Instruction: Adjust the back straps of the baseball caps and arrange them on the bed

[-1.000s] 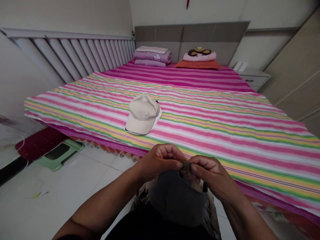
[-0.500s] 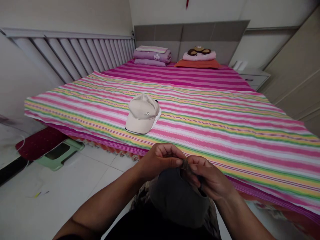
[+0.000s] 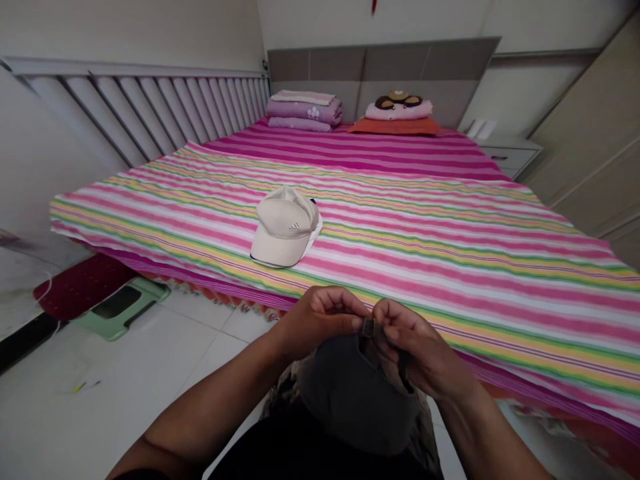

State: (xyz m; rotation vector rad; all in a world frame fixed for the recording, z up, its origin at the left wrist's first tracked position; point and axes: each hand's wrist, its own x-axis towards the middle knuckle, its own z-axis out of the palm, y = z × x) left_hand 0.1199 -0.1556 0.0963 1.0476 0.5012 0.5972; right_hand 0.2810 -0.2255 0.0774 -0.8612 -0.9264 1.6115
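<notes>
Charcoal cloth cap (image 3: 356,403) hangs from your hands just above your lap, with a small dark strap (image 3: 369,327) pinched at its top edge. Your left hand (image 3: 323,321) is drawn in narrow, fingers curled and thumb pressed toward the strap. Your right hand (image 3: 417,347) is narrow too, its fingertips (image 3: 387,330) closing on the strap from the other side. Whether the strap has a fastener is too small to tell.

Ahead of your hands, a striped bedsheet (image 3: 450,267) in pink, yellow, green and white spreads across the bed. A beige baseball cap (image 3: 285,227) lies on it, well apart from your left hand and ahead of it. Farther ahead, folded purple bedding (image 3: 304,111) and an orange pillow (image 3: 397,127) sit by a grey headboard (image 3: 383,73).

Down to the left of your hands, white floor tiles (image 3: 150,353) run past a green plastic stool (image 3: 120,308) and a dark red mat (image 3: 75,287). Beyond your right hand, a bedside cabinet (image 3: 510,157) stands beside the headboard.
</notes>
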